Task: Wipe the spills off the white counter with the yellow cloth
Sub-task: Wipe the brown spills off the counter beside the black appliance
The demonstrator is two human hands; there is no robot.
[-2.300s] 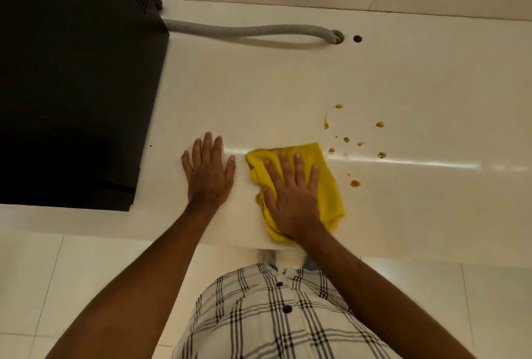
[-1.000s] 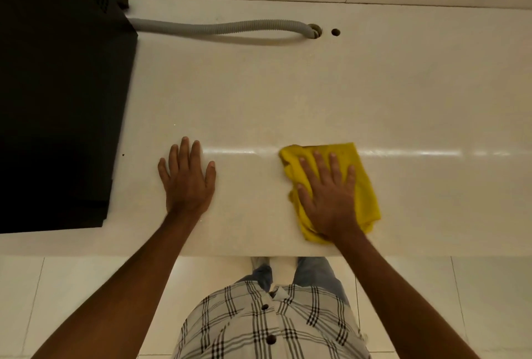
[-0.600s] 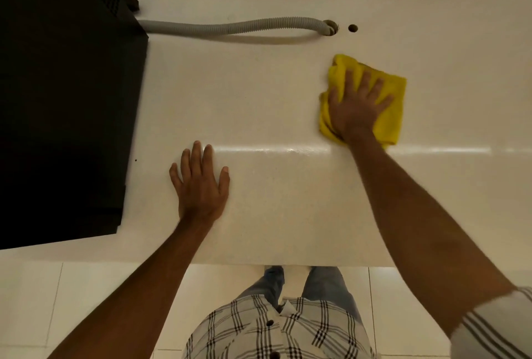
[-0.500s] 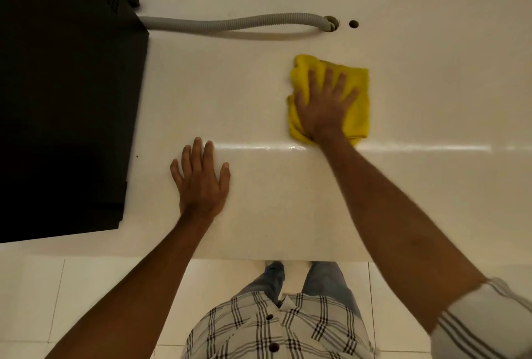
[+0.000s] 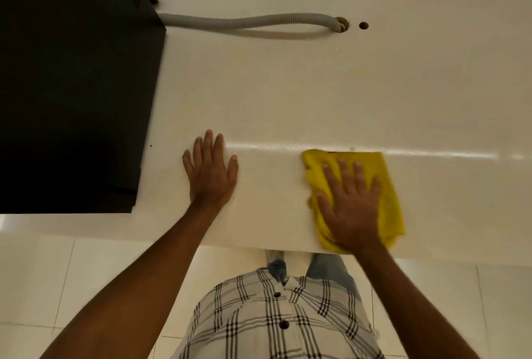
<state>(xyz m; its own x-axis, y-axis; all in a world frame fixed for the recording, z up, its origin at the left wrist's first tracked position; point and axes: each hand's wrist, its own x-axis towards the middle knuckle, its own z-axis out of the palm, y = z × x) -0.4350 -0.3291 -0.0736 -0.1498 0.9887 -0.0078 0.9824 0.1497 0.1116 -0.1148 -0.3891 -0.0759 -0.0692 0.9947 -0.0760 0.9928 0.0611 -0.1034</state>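
The white counter [image 5: 316, 93] fills most of the view, running wide from left to right beyond both sets of fingertips, and no spill shows on its bare surface, though glare along the near band could hide a faint film. To the left of the left hand's fingers stands a large black appliance [image 5: 72, 85], and far ahead of the fingertips a grey corrugated hose [image 5: 244, 21] crosses the back of the counter to a hole, with a small second hole [image 5: 363, 25] just beside it. The yellow cloth [image 5: 388, 194] lies at the near edge of the counter, directly under the right hand [image 5: 349, 209]; its long axis runs from the fingertips back toward the wrist, and its far edge reaches just past the fingertips. The right hand's fingers [image 5: 342, 174] are spread wide and pressed flat on the cloth, pinning it rather than pinching it, so nothing is gripped. The left hand [image 5: 211, 174] rests well apart to the left, fingers splayed flat on bare counter, holding nothing and apparently bracing. The right hand is plainly the working one. Since the cloth lies beneath those fingers, any further pass means sliding palm and cloth together. The wiping looks nearly or fully done, judging by the clean surface.
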